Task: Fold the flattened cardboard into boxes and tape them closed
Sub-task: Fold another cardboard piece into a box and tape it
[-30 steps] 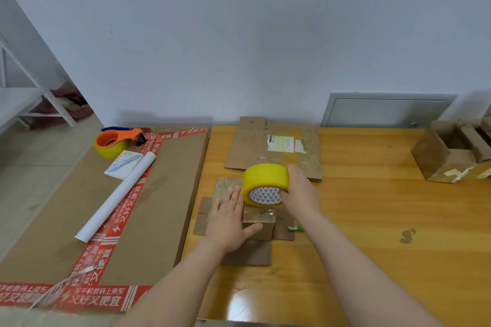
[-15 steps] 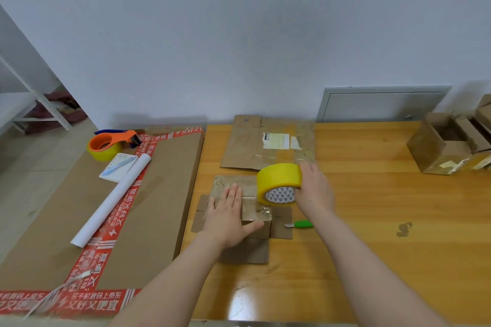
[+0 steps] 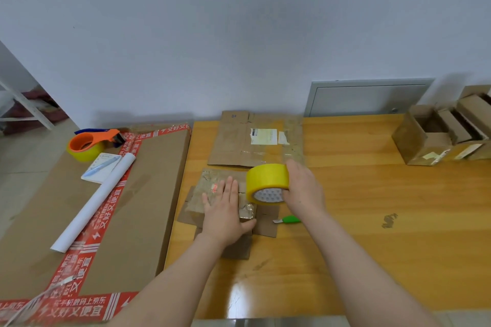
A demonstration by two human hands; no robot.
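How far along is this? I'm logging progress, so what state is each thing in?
small box: folded, taped over, side flaps splayed flat, left hand pressed flat on top.
yellow tape roll: on edge at the box's right side, gripped by right hand.
flattened cardboard: unfolded, lying flat behind.
boxes at right: folded, tops open.
orange tape dispenser: idle on the big carton.
green cutter: lying on the table.

Left hand: flat, palm down, fingers extended. Right hand: fingers curled, gripping tape roll. Both forearms extended.
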